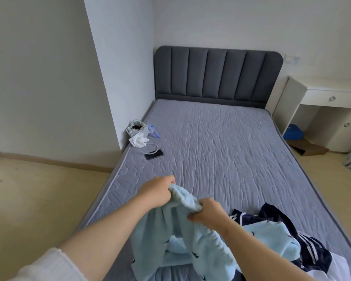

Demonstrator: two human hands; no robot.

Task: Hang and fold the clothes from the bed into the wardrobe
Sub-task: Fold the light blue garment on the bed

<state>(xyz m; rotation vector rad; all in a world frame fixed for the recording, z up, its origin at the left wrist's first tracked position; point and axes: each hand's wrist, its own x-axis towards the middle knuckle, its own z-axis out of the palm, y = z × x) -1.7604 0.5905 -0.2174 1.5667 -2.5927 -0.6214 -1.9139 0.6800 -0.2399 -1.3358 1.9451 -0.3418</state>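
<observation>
A light blue fleece garment [190,246] with small dark prints hangs over the near end of the grey quilted bed [221,142]. My left hand [157,192] grips its top edge on the left. My right hand [208,211] grips the same edge a little to the right. Between the hands the edge is stretched and lifted off the mattress. A navy garment with white stripes [304,250] lies crumpled at the bed's near right, partly under more light blue fleece [272,238]. The wardrobe is not in view.
A black phone [154,154] with a white cable lies near the bed's left edge. Beside it are a small white bag [137,129] and crumpled tissue [139,139]. A dark padded headboard [217,76] stands at the far end. A white desk [330,98] stands at the right.
</observation>
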